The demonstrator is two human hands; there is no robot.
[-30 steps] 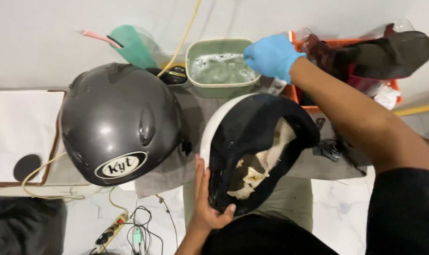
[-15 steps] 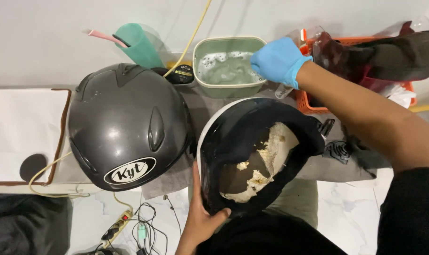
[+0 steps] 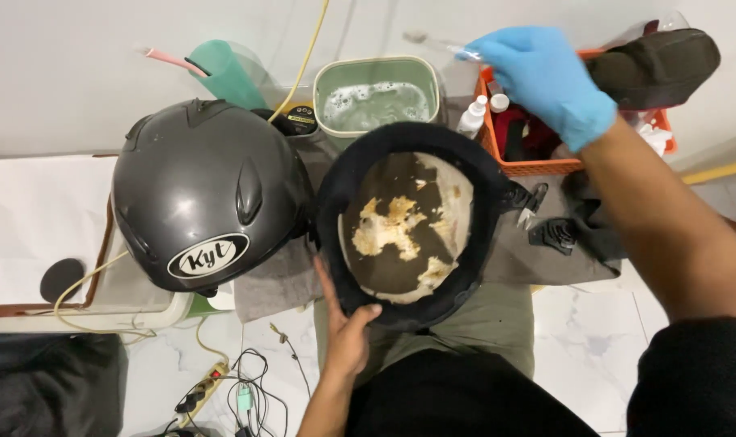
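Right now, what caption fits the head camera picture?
Bare left hand steadies an upturned helmet; gloved right hand lifts a toothbrush.

Centre of the frame: an upturned black helmet shell with worn, flaking inner lining (image 3: 408, 222), resting on the lap, held at its lower left rim by the bare left hand (image 3: 345, 336). Just left of it, touching: a glossy dark grey full-face helmet (image 3: 210, 194), sitting on a white tray (image 3: 76, 303) at the left edge. Behind the upturned shell, top centre: a pale green rectangular tub of foamy water (image 3: 376, 97). Right of the tub: an orange plastic basket (image 3: 538, 166) with small white bottles (image 3: 473, 113) at its left corner. Above the basket, upper right: the blue-gloved right hand (image 3: 546, 77), pinching a thin clear brush (image 3: 436, 42). Lower left, on the floor: tangled cables (image 3: 238, 388).
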